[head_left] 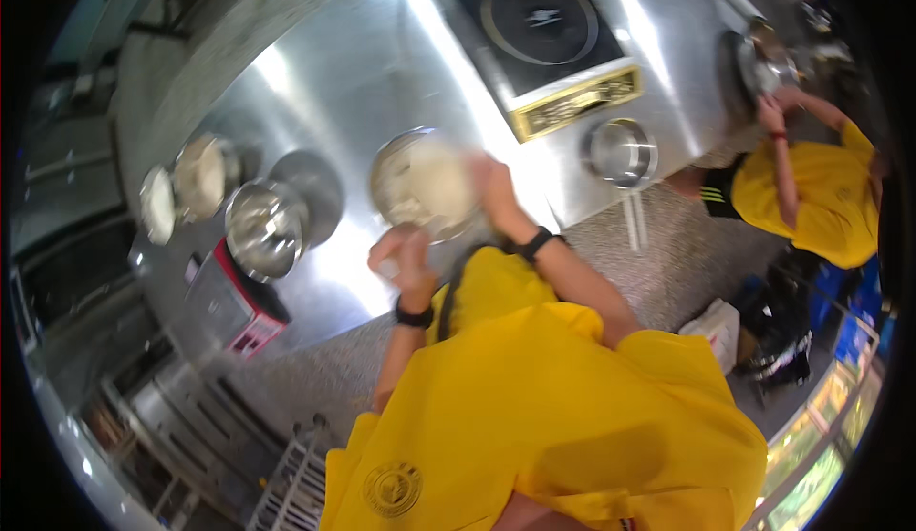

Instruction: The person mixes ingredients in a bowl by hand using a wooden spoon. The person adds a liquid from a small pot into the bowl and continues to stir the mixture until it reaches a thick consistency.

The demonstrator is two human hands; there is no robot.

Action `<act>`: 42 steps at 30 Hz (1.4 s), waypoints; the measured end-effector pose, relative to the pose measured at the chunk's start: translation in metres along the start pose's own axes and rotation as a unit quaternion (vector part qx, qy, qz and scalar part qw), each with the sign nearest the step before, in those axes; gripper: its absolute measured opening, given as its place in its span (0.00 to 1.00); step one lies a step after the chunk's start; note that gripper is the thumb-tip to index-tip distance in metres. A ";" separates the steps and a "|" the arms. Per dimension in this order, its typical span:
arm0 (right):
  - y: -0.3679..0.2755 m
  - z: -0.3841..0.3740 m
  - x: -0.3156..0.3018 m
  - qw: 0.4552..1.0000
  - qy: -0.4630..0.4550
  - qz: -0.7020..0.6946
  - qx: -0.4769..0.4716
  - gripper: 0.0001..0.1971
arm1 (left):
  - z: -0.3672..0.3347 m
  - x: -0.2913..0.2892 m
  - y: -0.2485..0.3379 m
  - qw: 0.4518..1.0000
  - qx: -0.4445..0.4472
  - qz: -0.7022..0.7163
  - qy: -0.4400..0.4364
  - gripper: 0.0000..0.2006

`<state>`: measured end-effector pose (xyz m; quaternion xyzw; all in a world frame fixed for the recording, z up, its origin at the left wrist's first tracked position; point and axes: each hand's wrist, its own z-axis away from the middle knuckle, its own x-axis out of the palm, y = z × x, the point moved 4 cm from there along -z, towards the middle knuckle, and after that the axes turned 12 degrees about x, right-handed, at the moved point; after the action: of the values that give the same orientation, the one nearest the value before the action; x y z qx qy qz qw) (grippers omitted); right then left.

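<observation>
A steel mixing bowl (380, 161) holding a white, floury mass stands on the metal table in front of me. My right hand (493, 193) is at its right rim, closed on a pale rounded thing (441, 180) held over the bowl. Motion smears both, and the thing's kind is not clear. My left hand (405, 260) is just off the bowl's near-left rim, its fingers curled in. A small whitish patch shows at those fingers, too blurred to name. Each wrist wears a black band.
On the left, an empty steel bowl (267, 230) sits by a red-and-silver box-shaped device (239, 304), near two bowls of pale powder (202, 176). An induction cooker (539, 30) lies ahead. A saucepan (621, 153) stands at the right edge. Another person (811, 192) works farther right.
</observation>
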<state>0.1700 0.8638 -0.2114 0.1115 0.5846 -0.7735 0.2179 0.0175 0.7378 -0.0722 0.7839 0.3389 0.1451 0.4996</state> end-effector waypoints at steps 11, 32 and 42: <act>-0.028 0.012 -0.015 0.999 0.043 -0.020 0.012 0.20 | 0.009 0.047 -0.015 0.957 0.194 -0.172 -0.132 0.03; -0.041 0.004 -0.014 1.000 0.007 0.008 0.009 0.18 | -0.068 -0.013 -0.042 0.998 -0.004 0.048 0.044 0.10; -0.039 0.002 -0.014 1.000 0.003 0.018 -0.002 0.19 | -0.059 0.020 0.012 0.988 -0.098 0.117 0.013 0.04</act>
<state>0.1644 0.8730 -0.1713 0.1236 0.5846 -0.7682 0.2300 0.0027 0.7887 -0.0369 0.7635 0.2353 0.2453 0.5491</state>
